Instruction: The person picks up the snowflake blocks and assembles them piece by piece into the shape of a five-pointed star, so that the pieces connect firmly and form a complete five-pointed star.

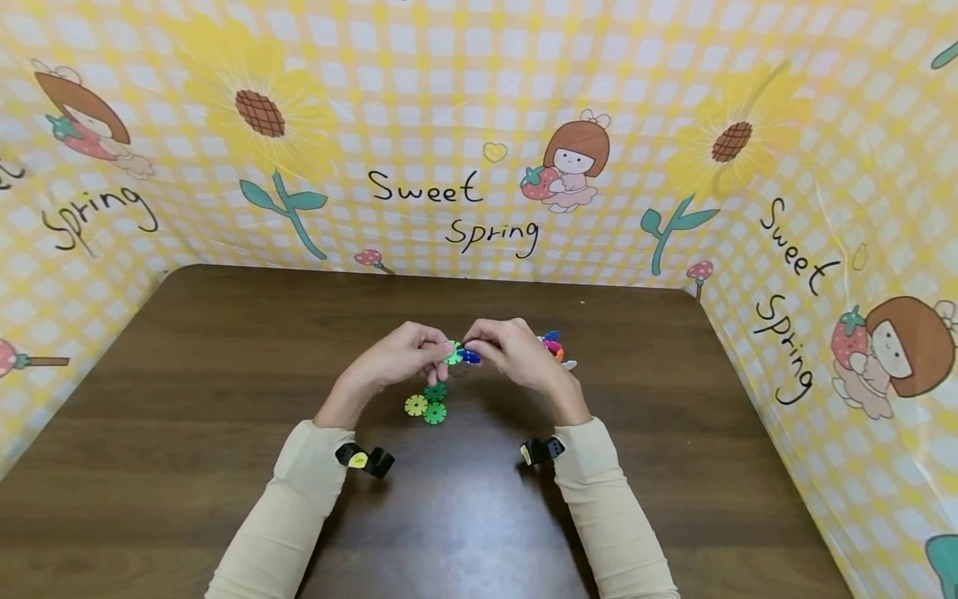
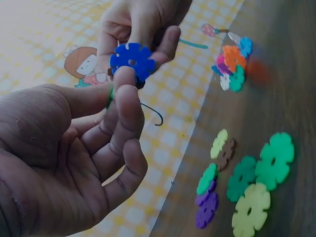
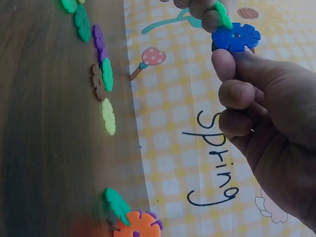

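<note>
Pinching a green disc (image 3: 223,15), the left grip (image 1: 404,356) faces the right grip (image 1: 516,351), which pinches a blue disc (image 3: 236,43).

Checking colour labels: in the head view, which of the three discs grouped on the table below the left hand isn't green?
The yellow disc, leftmost of the three; its neighbours are a dark green disc and a lighter green disc.

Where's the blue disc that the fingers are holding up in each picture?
Head: the blue disc is just below the middle.
Left wrist: the blue disc is high up, a little left of centre.
Right wrist: the blue disc is near the top, right of centre.
Shared landmark: the right hand, holding it.
</note>
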`<act>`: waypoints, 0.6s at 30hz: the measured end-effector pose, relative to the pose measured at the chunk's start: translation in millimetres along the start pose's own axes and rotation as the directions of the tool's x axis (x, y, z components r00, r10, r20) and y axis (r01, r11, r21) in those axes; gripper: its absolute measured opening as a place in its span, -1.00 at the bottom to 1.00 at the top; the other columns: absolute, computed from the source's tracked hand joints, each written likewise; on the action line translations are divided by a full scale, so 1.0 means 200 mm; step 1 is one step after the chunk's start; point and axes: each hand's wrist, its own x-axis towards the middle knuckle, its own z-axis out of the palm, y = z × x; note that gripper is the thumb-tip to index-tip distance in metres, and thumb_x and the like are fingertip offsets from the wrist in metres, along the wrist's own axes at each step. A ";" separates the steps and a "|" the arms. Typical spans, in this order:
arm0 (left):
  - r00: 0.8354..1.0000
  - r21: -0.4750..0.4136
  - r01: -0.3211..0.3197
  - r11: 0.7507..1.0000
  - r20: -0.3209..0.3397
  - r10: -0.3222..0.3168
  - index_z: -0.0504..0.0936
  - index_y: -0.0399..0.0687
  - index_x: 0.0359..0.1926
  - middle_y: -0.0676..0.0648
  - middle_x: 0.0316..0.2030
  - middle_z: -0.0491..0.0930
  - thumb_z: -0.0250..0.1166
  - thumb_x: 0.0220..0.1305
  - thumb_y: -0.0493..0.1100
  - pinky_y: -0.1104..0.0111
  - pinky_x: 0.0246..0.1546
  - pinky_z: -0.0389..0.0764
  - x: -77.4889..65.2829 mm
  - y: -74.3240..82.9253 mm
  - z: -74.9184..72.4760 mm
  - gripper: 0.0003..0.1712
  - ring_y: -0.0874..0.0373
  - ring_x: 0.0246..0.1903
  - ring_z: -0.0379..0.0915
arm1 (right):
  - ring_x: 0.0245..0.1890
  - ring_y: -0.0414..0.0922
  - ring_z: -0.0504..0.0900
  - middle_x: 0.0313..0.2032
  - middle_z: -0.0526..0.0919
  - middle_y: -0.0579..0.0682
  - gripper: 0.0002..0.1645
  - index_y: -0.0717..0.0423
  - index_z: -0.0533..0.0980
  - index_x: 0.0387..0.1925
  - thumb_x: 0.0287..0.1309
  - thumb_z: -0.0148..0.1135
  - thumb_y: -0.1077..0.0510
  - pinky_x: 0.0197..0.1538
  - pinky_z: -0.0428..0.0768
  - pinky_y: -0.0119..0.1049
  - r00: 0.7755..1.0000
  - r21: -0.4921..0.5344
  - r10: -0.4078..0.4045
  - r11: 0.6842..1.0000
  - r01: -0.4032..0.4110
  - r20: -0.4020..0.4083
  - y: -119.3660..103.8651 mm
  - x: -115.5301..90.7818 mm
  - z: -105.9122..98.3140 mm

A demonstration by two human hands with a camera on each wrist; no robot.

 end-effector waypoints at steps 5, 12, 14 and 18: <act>0.997 0.143 0.054 0.988 -0.068 -0.045 0.59 -0.43 -0.06 -0.14 -0.45 0.66 0.07 0.56 -0.12 0.00 -0.19 0.62 -0.01 -0.03 -0.03 -0.62 0.08 -0.51 0.56 | -0.46 -0.07 0.61 -0.41 0.64 -0.10 -0.87 0.10 0.59 -0.18 0.45 0.11 0.24 -0.33 0.55 -0.34 0.998 -0.051 0.057 0.997 -0.057 0.003 0.02 -0.01 -0.03; 0.961 0.466 0.239 0.852 -0.237 -0.140 0.62 -0.21 -0.05 -0.09 -0.38 0.66 0.16 0.50 -0.11 0.20 -0.32 0.58 -0.01 -0.11 -0.07 -0.75 0.10 -0.46 0.57 | -0.54 -0.19 0.43 -0.38 0.60 -0.08 -0.82 0.10 0.53 -0.08 0.52 -0.02 0.23 -0.37 0.47 -0.31 0.993 -0.061 0.111 0.992 -0.108 0.051 0.05 -0.04 -0.06; 0.946 0.528 0.292 0.798 -0.282 -0.160 0.59 -0.14 -0.02 -0.06 -0.35 0.64 0.21 0.47 -0.08 0.19 -0.32 0.52 0.00 -0.13 -0.07 -0.76 0.08 -0.41 0.56 | -0.54 -0.20 0.41 -0.33 0.62 -0.07 -0.82 0.10 0.52 -0.06 0.52 -0.03 0.23 -0.37 0.47 -0.31 0.990 -0.063 0.122 0.991 -0.118 0.068 0.06 -0.05 -0.06; 0.933 0.603 0.340 0.722 -0.311 -0.180 0.53 -0.08 0.08 -0.03 -0.28 0.57 0.29 0.40 -0.02 0.14 -0.27 0.47 0.01 -0.18 -0.06 -0.65 0.04 -0.31 0.49 | -0.47 -0.19 0.45 -0.22 0.66 -0.04 -0.81 0.12 0.53 -0.03 0.52 -0.02 0.25 -0.32 0.48 -0.30 0.981 -0.078 0.160 0.985 -0.152 0.111 0.09 -0.06 -0.07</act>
